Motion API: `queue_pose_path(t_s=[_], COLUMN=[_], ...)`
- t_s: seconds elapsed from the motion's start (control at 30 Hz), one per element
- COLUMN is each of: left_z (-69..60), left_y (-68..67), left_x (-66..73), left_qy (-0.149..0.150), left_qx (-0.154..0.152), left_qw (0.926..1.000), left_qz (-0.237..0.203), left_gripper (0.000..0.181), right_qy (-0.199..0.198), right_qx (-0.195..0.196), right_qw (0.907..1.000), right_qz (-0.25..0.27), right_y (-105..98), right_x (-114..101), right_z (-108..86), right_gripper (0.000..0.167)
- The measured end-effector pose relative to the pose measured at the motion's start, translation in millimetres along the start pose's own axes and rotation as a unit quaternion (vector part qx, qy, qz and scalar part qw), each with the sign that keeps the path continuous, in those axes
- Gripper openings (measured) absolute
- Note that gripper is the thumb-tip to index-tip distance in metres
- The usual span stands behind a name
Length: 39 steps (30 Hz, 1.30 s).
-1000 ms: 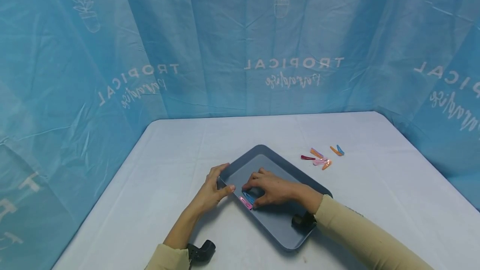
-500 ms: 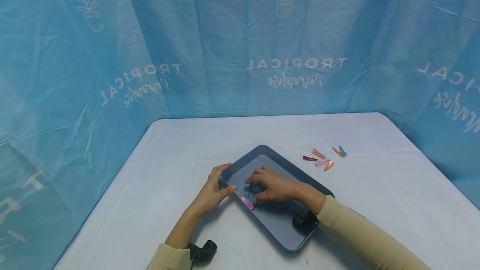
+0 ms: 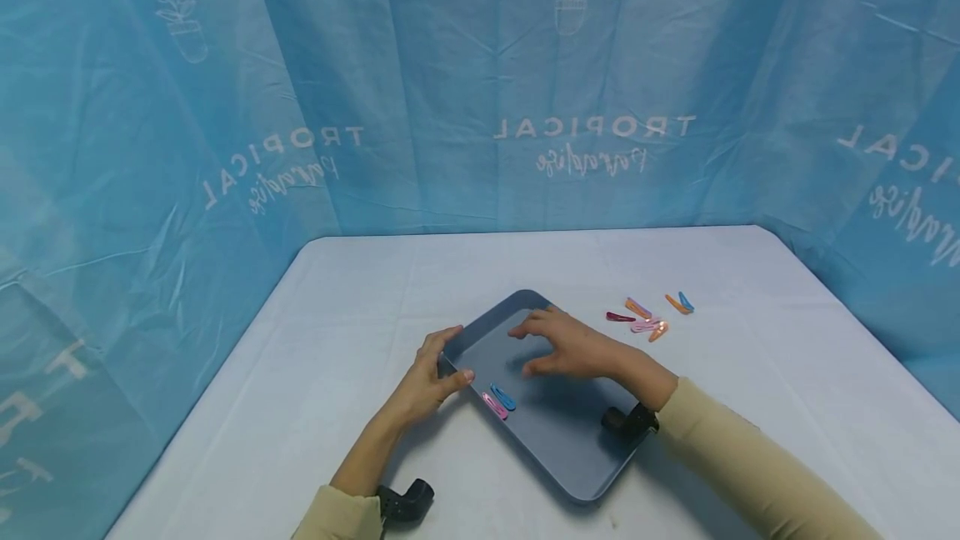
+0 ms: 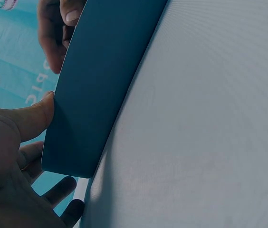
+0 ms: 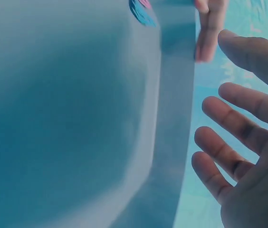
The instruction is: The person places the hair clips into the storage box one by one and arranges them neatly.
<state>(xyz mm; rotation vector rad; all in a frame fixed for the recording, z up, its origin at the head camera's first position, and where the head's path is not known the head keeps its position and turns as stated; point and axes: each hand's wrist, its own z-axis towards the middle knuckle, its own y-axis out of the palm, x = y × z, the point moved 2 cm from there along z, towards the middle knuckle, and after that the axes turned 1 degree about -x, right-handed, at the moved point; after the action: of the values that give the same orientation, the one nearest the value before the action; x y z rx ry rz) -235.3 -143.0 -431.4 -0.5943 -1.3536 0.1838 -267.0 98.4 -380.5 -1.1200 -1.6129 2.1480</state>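
A grey-blue rectangular tray (image 3: pixel 555 448) lies askew on the white-covered table. At its left corner my left hand (image 3: pixel 420 386) holds the rim, thumb over the edge and the other fingers outside. Inside, along the near left wall, a pink snap hair clip (image 3: pixel 495 406) and a blue snap hair clip (image 3: pixel 502 397) lie side by side. My right hand (image 3: pixel 573 346) hovers over the tray, fingers spread and nothing between them. In the right wrist view that hand (image 5: pixel 255 152) shows parted fingers, and the blue clip (image 5: pixel 142 13) appears at the top.
On the table right of the tray lie several loose hair clips: a dark red clip (image 3: pixel 620 317), pink clips (image 3: pixel 643 326), orange clips (image 3: pixel 657 332) and a blue clip (image 3: pixel 686 301). A blue printed curtain (image 3: pixel 450 90) hangs behind the table.
My right hand has let go of the blue clip beside the pink one, then lifted and moved right and away from them. The left hand stays at the tray's corner.
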Motion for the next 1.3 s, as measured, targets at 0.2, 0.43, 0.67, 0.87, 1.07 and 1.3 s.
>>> queue_pose_path(t_s=[0.2,0.43,0.67,0.87,1.07,1.3], left_z=[-0.5,-1.7,-1.9,-1.7,-1.9,-1.9], left_y=[0.1,0.2,0.5,0.4,0.1,0.6], left_x=[-0.3,0.5,0.4,0.6,-0.4,-0.1], left_qy=[-0.002,-0.002,-0.004,-0.007,-0.003,0.002], left_qx=[0.001,-0.003,0.004,0.002,0.002,0.002], left_qw=[1.0000,1.0000,1.0000,1.0000,1.0000,1.0000], left_qz=[-0.002,-0.003,0.001,-0.001,0.001,-0.004], left_gripper=[0.070,0.072,0.071,0.070,0.070,0.070], right_qy=[0.005,0.019,0.032,0.040,0.079,0.106], right_qx=[0.020,0.044,0.067,0.095,0.106,0.113], right_qw=[0.9997,0.9986,0.9969,0.9943,0.9908,0.9876], right_qz=[0.010,0.022,0.026,0.026,0.029,0.025], right_y=[-19.2,-38.7,-55.0,-67.8,-76.2,-86.4], right_x=[11.9,25.9,37.1,48.5,66.3,92.3], right_z=[-4.3,-15.0,-26.4,-36.0,-46.3,-59.2], right_gripper=[0.053,0.052,0.054,0.054,0.053,0.053])
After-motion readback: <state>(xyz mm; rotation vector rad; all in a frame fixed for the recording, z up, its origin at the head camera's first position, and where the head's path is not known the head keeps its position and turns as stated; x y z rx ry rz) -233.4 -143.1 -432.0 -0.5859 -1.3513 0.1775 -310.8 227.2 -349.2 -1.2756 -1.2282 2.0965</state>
